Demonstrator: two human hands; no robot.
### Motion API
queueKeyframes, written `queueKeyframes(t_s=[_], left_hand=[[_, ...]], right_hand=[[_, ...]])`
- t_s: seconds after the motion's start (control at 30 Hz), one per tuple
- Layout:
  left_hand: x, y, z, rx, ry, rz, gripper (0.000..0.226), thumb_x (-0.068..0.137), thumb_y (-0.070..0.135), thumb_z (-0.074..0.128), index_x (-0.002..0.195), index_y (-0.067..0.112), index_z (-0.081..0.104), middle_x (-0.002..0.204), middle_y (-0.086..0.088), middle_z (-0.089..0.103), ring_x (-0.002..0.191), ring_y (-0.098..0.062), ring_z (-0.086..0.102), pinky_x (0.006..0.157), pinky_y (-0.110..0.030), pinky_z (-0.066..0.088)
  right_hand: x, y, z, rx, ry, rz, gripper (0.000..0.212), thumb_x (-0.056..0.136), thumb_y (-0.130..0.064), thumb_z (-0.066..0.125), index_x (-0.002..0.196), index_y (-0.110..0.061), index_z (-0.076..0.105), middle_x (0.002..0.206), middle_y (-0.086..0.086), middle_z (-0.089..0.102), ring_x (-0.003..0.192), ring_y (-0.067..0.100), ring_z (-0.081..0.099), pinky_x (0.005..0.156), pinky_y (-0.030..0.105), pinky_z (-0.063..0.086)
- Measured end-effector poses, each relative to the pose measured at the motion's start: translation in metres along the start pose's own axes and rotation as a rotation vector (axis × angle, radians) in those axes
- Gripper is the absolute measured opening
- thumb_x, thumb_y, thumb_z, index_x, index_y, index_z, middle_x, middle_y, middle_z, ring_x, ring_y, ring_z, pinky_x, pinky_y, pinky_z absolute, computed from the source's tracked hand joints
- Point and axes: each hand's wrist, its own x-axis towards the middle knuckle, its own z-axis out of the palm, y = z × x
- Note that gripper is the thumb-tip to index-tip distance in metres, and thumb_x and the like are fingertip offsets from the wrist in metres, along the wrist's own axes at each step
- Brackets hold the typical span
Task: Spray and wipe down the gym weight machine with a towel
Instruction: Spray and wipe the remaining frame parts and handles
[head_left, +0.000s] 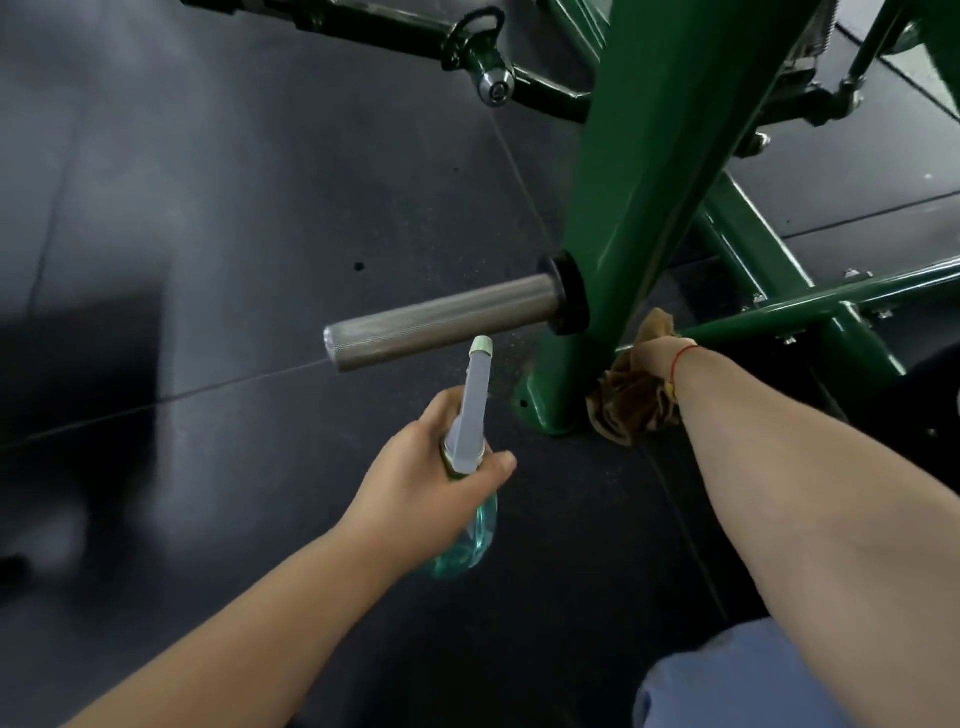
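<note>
The green weight machine's upright post (639, 208) rises from the floor at centre right, with a steel weight peg (441, 325) sticking out to the left. My left hand (431, 478) grips a clear teal spray bottle (470, 535) by the neck, its grey nozzle pointing up toward the peg. My right hand (652, 356) holds a brown towel (631, 400) against the back of the post near its foot. The hand's fingers are hidden behind the post and the cloth.
Green frame bars (779, 306) run along the dark rubber floor (260, 208) to the right. A lever with a chrome knob (496, 91) hangs at the top. My blue trouser leg (727, 686) shows at the bottom right.
</note>
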Motion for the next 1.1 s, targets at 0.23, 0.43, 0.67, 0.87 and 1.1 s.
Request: queueKeyframes(t_s=[0.23, 0.43, 0.67, 0.87, 1.1], left_hand=[[-0.007, -0.010, -0.053, -0.021, -0.032, 0.016, 0.036, 0.089, 0.031, 0.074, 0.113, 0.046, 0.053, 0.086, -0.001, 0.066, 0.060, -0.008, 0.053, 0.059, -0.023, 0.050], [0.016, -0.021, -0.056, 0.060, -0.098, 0.075, 0.036, 0.087, 0.036, 0.074, 0.113, 0.046, 0.051, 0.086, 0.008, 0.068, 0.065, -0.002, 0.057, 0.067, -0.030, 0.050], [0.015, -0.026, -0.056, 0.148, -0.085, 0.094, 0.027, 0.086, 0.043, 0.072, 0.106, 0.042, 0.054, 0.095, 0.009, 0.068, 0.080, -0.017, 0.064, 0.079, -0.049, 0.054], [0.004, -0.016, -0.064, 0.110, -0.021, 0.116, 0.037, 0.086, 0.043, 0.073, 0.115, 0.048, 0.051, 0.090, 0.006, 0.068, 0.083, -0.017, 0.064, 0.081, -0.046, 0.055], [-0.007, -0.025, -0.077, 0.184, 0.043, 0.094, 0.038, 0.085, 0.044, 0.073, 0.115, 0.048, 0.051, 0.086, 0.007, 0.068, 0.082, -0.014, 0.064, 0.082, -0.048, 0.054]], right_hand=[[-0.030, 0.016, 0.034, 0.353, 0.043, 0.146, 0.074, 0.086, -0.007, 0.062, 0.152, 0.000, 0.029, 0.135, 0.023, 0.051, 0.128, 0.041, 0.051, 0.104, 0.046, 0.046], [-0.067, 0.033, 0.073, 0.533, -0.007, 0.034, 0.068, 0.053, -0.005, 0.059, 0.121, -0.010, 0.056, 0.095, 0.016, 0.064, 0.094, 0.036, 0.062, 0.090, 0.051, 0.054], [-0.107, 0.021, 0.098, 0.829, 0.022, 0.143, 0.049, 0.079, 0.008, 0.052, 0.124, -0.009, 0.053, 0.094, 0.016, 0.061, 0.085, 0.031, 0.060, 0.077, 0.035, 0.050], [-0.053, 0.006, 0.157, 1.306, -0.096, 0.315, 0.043, 0.097, -0.013, 0.055, 0.140, -0.007, 0.051, 0.130, 0.020, 0.063, 0.111, 0.036, 0.063, 0.082, 0.049, 0.052], [-0.034, -0.002, 0.169, 1.808, 0.061, 0.376, 0.073, 0.082, -0.003, 0.062, 0.148, -0.026, 0.042, 0.137, 0.024, 0.056, 0.111, 0.052, 0.061, 0.068, 0.072, 0.052]])
